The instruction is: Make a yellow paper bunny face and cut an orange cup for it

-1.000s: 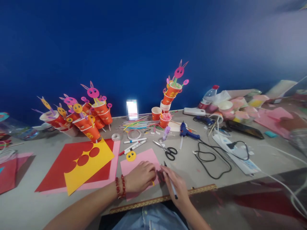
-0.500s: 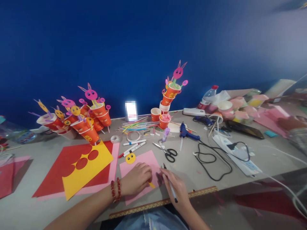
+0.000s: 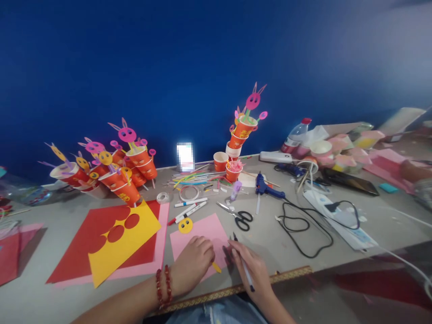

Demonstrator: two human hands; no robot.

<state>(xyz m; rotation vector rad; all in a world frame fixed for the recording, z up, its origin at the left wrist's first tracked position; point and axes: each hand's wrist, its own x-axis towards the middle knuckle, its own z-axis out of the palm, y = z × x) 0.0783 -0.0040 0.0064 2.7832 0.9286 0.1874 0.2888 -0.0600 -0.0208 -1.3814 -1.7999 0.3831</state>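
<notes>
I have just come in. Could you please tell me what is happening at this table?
Someone is doing paper craft. The right hand holds a pen, while the left hand is over a pink sheet, with a small yellow piece at its fingertips. A round yellow face lies at the sheet's far edge, and scissors lie beyond the right hand.

There's bare tabletop (image 3: 266, 240) to the right of the right hand (image 3: 251, 270), roomy enough to slide through up to the looped black cord (image 3: 297, 231). Straight ahead, the scissors (image 3: 234, 213) lie in the way, the glue stick (image 3: 236, 191) beyond them, while markers (image 3: 191, 212) hem in the pink sheet's (image 3: 211, 227) far side.
</notes>
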